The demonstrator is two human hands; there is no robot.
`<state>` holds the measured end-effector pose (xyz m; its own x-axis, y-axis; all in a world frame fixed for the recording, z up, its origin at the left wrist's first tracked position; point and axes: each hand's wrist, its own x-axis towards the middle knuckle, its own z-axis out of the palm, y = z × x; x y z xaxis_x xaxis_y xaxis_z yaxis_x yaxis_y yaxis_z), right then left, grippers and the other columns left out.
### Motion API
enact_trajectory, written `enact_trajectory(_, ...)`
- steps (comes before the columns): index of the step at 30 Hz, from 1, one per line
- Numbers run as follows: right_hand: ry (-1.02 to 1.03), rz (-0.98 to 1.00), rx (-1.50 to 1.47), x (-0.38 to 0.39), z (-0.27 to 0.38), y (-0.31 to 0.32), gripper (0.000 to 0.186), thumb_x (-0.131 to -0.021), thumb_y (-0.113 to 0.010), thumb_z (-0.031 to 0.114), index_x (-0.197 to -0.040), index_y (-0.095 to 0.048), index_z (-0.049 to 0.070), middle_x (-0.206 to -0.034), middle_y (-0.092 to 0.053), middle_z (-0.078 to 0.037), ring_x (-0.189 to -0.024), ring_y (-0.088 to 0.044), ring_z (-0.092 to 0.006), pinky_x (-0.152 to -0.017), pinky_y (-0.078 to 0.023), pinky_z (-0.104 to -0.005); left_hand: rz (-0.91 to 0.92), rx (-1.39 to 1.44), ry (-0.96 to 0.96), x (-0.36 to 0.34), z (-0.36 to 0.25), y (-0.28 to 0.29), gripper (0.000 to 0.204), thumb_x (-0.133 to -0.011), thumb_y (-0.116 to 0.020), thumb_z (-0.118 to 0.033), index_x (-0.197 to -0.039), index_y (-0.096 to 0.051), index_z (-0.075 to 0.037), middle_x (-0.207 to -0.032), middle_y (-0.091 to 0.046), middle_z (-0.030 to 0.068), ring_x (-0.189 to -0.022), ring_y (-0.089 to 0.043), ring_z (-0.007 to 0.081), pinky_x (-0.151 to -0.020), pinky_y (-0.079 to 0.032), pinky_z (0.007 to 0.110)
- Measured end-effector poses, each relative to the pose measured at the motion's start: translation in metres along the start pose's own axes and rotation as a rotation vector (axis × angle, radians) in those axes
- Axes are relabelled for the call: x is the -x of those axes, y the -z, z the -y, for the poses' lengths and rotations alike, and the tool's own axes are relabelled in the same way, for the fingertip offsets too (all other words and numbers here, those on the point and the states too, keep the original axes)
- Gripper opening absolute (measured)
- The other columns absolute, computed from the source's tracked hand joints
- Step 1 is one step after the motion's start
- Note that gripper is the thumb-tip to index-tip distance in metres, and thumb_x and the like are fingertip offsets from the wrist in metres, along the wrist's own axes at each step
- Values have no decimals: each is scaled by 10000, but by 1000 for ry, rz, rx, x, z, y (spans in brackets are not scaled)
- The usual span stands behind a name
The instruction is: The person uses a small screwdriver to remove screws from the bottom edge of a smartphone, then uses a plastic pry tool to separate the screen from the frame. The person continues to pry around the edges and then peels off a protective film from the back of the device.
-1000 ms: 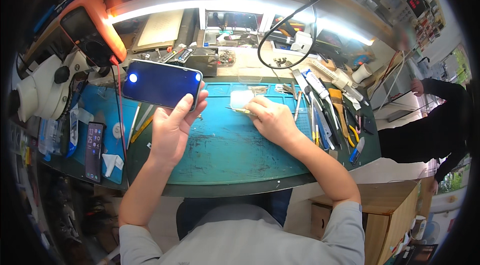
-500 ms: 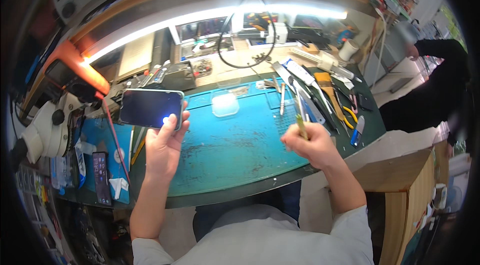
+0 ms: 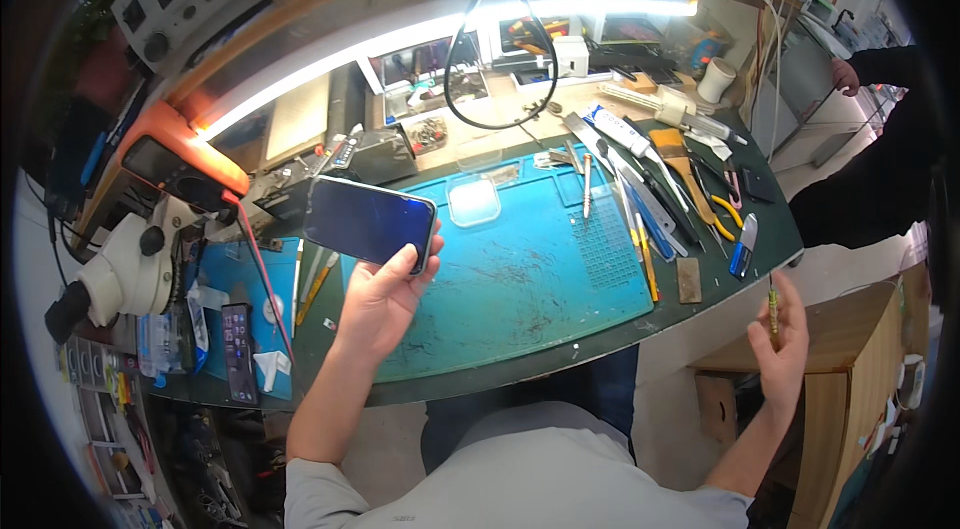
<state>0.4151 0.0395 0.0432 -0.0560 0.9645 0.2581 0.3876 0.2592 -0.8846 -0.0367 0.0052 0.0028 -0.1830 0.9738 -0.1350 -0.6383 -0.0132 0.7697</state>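
Observation:
My left hand (image 3: 385, 304) grips a smartphone (image 3: 365, 214), its dark blue glossy screen tilted upward above the left part of the blue silicone mat (image 3: 510, 289). My right hand (image 3: 780, 359) is at the bench's right front edge, its fingers closed round a slim yellow-green tool (image 3: 773, 314), apparently a screwdriver, held upright. A small clear lidded box (image 3: 474, 200) lies on the mat. Close to my right hand are a small tan block (image 3: 689, 280) and a blue-and-silver cutter (image 3: 743, 245).
An orange multimeter (image 3: 180, 159), white microscope (image 3: 105, 289) and second phone (image 3: 240, 354) stand or lie at left. Brushes, pliers (image 3: 728, 219) and other tools crowd the right. A black cable (image 3: 460, 79) loops overhead. A person in black (image 3: 870, 179) stands at right, beside a wooden cabinet (image 3: 830, 329).
My right hand has moved from beside the clear box rightward to the bench's edge with the slim tool. My left hand still holds the phone. The view has shifted.

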Motion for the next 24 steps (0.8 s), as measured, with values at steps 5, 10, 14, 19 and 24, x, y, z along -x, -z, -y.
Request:
enact_trajectory(5, 366, 359, 208, -45, 31, -104, 450, -925, -586, -11, -1370, -616, 44, -963, -597, -125, -788, -601, -254, -708, -502, -358, 30, 144, 33, -1, -3, 10, 441, -1034, -571, -44, -1454, -445, 2, -1435, -535, 146, -1264, -587, 234, -1034, -571, 316)
enact_trajectory(10, 725, 414, -24, -82, 48, -209, 418, -888, -688, 14, -1301, -656, 70, -944, -679, -124, -768, -662, -278, -652, -541, -364, 10, 270, 42, -4, -4, 9, 400, -1026, -585, -38, -1407, -485, 30, -1404, -566, 155, -1241, -611, 217, -1009, -582, 290)
enact_trajectory(14, 787, 371, -52, -96, 51, -247, 311, -876, -733, 60, -1182, -713, 117, -853, -692, -61, -719, -682, -230, -597, -555, -346, 3, 310, 45, -2, -4, 14, 424, -1039, -555, -39, -1442, -439, 29, -1437, -533, 160, -1284, -584, 236, -1041, -572, 307)
enact_trajectory(19, 817, 326, -98, -87, 34, -256, 291, -855, -751, 57, -1140, -743, 119, -828, -682, -46, -668, -668, -203, -543, -545, -325, -2, 400, 65, -2, -3, 14, 462, -1061, -501, -44, -1494, -362, 36, -1465, -493, 168, -1315, -554, 256, -1090, -550, 328)
enact_trajectory(24, 812, 348, -136, -87, 33, -254, 321, -850, -741, 29, -1160, -743, 111, -827, -673, -39, -672, -665, -197, -549, -550, -322, -12, 389, 87, -2, -3, 10, 419, -1039, -552, -28, -1440, -450, 39, -1403, -565, 151, -1279, -598, 232, -1066, -568, 310)
